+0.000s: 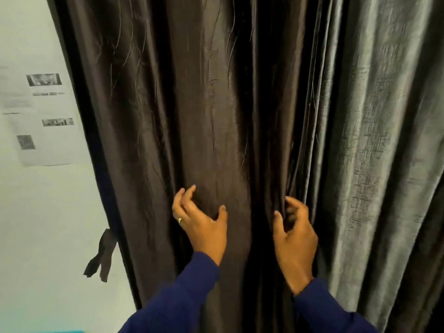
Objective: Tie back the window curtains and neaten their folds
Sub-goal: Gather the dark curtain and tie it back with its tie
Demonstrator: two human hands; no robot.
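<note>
A dark brown curtain [192, 104] hangs in long vertical folds across the middle of the view. A grey curtain [372, 140] hangs beside it on the right. My left hand [199, 224] is spread against the brown curtain, fingers curved and thumb out, wrapped partly around a broad fold. My right hand [295, 234] has its fingers curled into the folds where the two curtains meet and pinches the fabric edge. A dark tie-back strap [102, 255] dangles loose at the brown curtain's left edge, low against the wall.
A pale wall [36, 212] lies to the left of the curtains. A printed paper sheet [40, 116] with small pictures and a code square is stuck on it. Both my sleeves are dark blue.
</note>
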